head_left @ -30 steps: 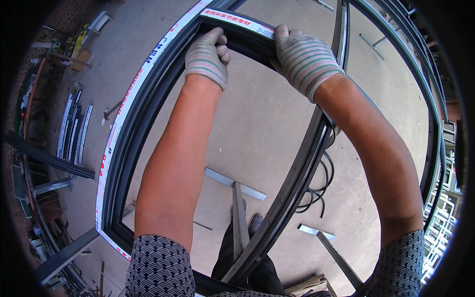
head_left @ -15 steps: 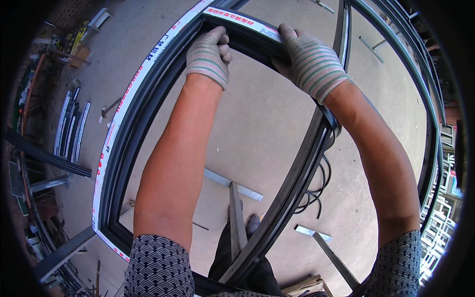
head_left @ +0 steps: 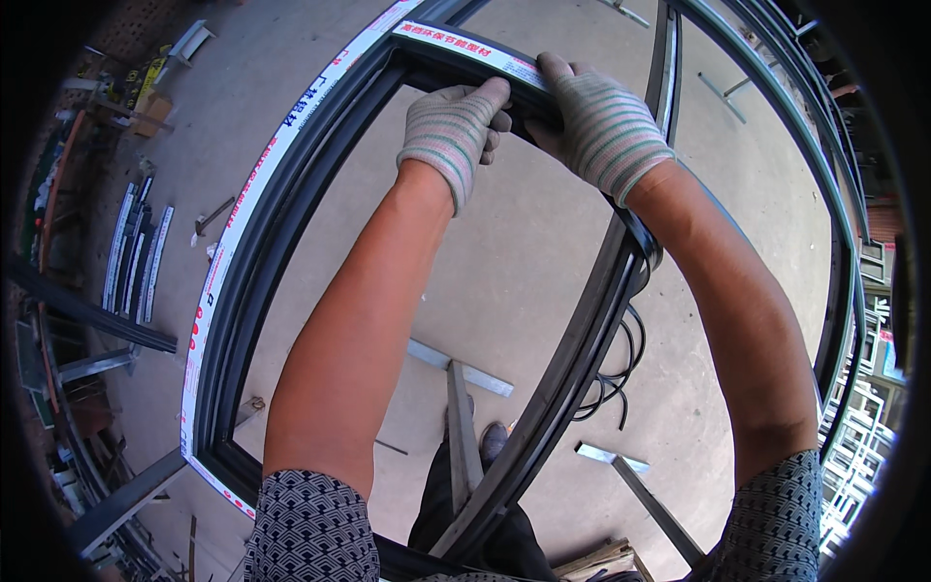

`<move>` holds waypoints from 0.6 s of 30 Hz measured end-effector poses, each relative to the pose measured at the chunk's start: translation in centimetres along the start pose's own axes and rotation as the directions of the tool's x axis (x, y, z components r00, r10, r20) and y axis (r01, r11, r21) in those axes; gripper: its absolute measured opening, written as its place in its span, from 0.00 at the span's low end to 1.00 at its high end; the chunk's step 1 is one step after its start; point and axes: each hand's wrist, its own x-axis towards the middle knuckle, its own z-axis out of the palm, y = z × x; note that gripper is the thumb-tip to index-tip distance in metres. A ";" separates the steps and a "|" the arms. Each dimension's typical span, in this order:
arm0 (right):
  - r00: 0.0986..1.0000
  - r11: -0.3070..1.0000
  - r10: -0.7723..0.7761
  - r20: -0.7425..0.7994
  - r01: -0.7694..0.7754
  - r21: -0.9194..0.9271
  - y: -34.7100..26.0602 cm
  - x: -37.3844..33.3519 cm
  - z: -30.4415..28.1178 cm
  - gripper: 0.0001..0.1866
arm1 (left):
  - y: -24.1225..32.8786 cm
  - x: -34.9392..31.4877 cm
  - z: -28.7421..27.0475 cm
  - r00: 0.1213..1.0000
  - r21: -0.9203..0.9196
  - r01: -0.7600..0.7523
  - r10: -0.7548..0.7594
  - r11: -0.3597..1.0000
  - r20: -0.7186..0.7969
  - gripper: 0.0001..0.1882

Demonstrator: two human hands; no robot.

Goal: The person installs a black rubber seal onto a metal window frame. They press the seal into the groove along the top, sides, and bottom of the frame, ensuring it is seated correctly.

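Note:
A large black window frame with white printed film along its outer faces spans the view. Both my hands wear grey knitted gloves with green and pink stripes. At the top bar, my left hand is closed, fingers curled under and thumb pressed to the inner edge; whatever it pinches is hidden. Just right of it, my right hand wraps over the same bar, its fingers on top and thumb below. A black rubber strip loops down below my right wrist, beside the middle bar.
Grey metal supports stand below the frame, near my feet. Loose black strip coils hang to the right of the middle bar. Cut profiles lie on the floor at left. White frames are stacked at far right.
My left hand has slid right along the top bar, from near the corner to close beside my right hand. My right hand stays on the bar, almost unmoved.

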 end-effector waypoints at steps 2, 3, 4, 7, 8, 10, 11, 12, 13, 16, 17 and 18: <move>1.000 1.000 0.003 0.001 -0.003 0.016 0.0 0.1 0.1 0.29 | 0.0 0.0 0.1 1.000 -0.017 0.000 0.001 1.000 0.025 0.10; 1.000 1.000 0.005 0.006 -0.005 0.022 0.0 0.0 0.1 0.28 | 0.0 0.0 0.2 1.000 -0.023 -0.001 0.002 1.000 0.028 0.10; 1.000 1.000 0.008 0.011 -0.009 0.027 0.1 -0.1 0.0 0.28 | -0.1 0.0 0.2 0.999 -0.028 -0.002 0.003 1.000 0.032 0.09; 1.000 0.999 0.012 0.017 -0.013 0.042 -0.1 -0.1 -0.4 0.29 | -1.2 0.6 0.0 0.997 -0.235 -0.010 0.027 0.972 0.067 0.08; 1.000 0.999 0.015 0.023 -0.016 0.043 -0.1 -0.1 -0.5 0.29 | -1.5 0.7 -0.1 0.997 -0.271 -0.012 0.034 0.962 0.076 0.08; 1.000 0.999 0.010 0.000 -0.010 0.053 0.1 0.1 -0.2 0.29 | -2.0 1.0 -0.2 0.994 -0.342 -0.014 0.049 0.940 0.093 0.08; 1.000 0.998 0.008 -0.011 -0.007 0.060 0.0 0.1 -0.1 0.29 | -2.1 1.1 -0.2 0.995 -0.346 -0.010 0.045 0.938 0.092 0.07; 1.000 0.998 0.000 -0.014 0.001 0.061 0.0 0.1 -0.2 0.30 | -2.1 1.2 -0.2 0.995 -0.350 -0.006 0.040 0.937 0.091 0.07; 1.000 0.998 0.006 -0.007 -0.006 0.057 0.0 0.0 -0.2 0.30 | -2.2 1.2 -0.1 0.995 -0.354 -0.002 0.036 0.935 0.090 0.07; 1.000 0.998 0.023 0.008 -0.024 0.055 -0.1 -0.3 -0.3 0.31 | -2.3 1.0 0.0 0.996 -0.339 -0.009 0.039 0.941 0.083 0.06; 1.000 0.998 0.027 0.009 -0.028 0.061 -0.2 -0.3 -0.3 0.31 | -2.4 1.0 -0.2 0.996 -0.338 -0.011 0.040 0.941 0.077 0.06; 0.999 0.997 0.031 0.009 -0.031 0.067 -0.3 -0.3 -0.4 0.31 | -2.5 0.9 -0.3 0.997 -0.337 -0.014 0.040 0.942 0.071 0.06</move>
